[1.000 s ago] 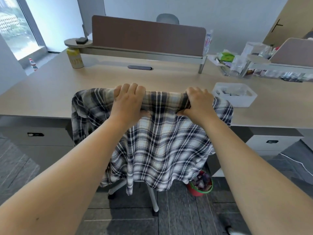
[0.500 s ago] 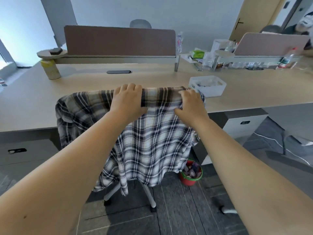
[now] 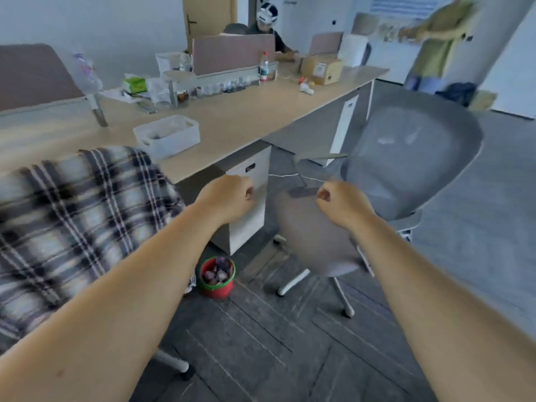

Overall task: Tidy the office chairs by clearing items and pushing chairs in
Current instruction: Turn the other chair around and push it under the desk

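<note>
A plaid shirt [image 3: 78,216] hangs over the back of a chair at the left, against the desk [image 3: 232,123]. My left hand [image 3: 229,198] and my right hand [image 3: 342,204] are both off it, held in the air with fingers curled and nothing in them. Just right of them stands a grey mesh office chair [image 3: 406,158], pulled away from the desk and turned sideways, its seat [image 3: 313,242] below my right hand. The picture is blurred by motion.
A white bin [image 3: 166,136] sits at the desk's front edge. A red bucket [image 3: 217,277] stands on the floor by a white drawer unit [image 3: 246,204]. Boxes and bottles crowd the far desk. One person sits behind a divider; another stands at the far right.
Both hands have let go of the shirt-covered chair back and curled into loose fists. The view has swung right, bringing the grey mesh chair into sight.
</note>
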`<state>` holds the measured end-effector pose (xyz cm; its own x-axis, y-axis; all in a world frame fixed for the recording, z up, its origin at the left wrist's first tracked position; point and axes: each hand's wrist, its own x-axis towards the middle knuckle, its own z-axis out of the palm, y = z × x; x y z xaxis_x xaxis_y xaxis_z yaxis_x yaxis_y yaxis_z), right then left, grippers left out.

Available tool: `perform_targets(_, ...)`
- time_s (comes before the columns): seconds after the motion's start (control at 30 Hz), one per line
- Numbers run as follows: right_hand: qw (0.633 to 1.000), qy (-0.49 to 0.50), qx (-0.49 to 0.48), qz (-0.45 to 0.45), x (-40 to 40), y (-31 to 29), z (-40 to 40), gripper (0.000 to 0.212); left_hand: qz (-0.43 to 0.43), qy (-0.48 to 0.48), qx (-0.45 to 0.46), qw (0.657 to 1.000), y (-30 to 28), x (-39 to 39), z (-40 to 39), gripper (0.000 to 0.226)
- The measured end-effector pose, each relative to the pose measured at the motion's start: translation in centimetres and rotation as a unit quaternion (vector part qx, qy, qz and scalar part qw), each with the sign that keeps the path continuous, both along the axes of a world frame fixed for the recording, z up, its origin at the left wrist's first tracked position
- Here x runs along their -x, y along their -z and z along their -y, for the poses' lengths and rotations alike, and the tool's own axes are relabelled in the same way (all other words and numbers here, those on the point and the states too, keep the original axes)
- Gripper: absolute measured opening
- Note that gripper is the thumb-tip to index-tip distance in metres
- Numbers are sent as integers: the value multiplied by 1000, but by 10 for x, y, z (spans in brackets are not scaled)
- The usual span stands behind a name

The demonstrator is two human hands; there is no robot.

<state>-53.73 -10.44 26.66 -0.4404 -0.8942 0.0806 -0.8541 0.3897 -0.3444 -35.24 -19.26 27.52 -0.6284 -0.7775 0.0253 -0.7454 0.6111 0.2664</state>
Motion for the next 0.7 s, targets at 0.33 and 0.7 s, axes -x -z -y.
perform_targets(0.33,989,147,-8,-2,180,13,-87,26,-30,117,-34,992,15,211,-33,25)
perform_targets(0.7,981,195,-9,9,382,12,-139,26,-42,136,-71,987,17,427,-73,28)
